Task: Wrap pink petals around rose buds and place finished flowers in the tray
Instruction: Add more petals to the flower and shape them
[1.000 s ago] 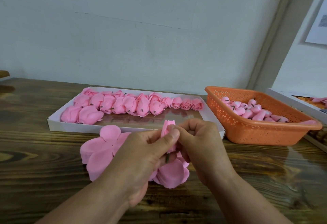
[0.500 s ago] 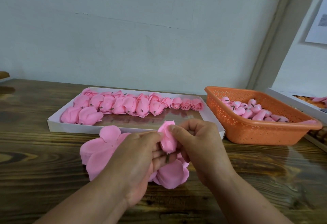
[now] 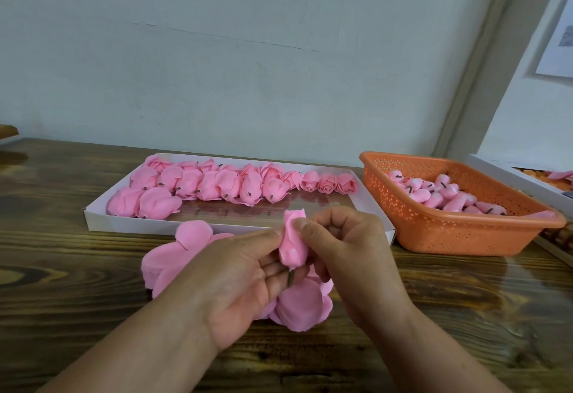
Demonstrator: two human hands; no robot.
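Pink rose bud point(image 3: 293, 245), short dark stem, pinched by both hands' fingers point(image 3: 305, 227)

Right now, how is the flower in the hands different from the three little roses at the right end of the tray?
The flower in the hands is pinched between the left hand and right hand; the three little roses lie in the white tray. The held one shows its dark stem; theirs are hidden. It looks smooth and closed; they show curled centres. All are pink.
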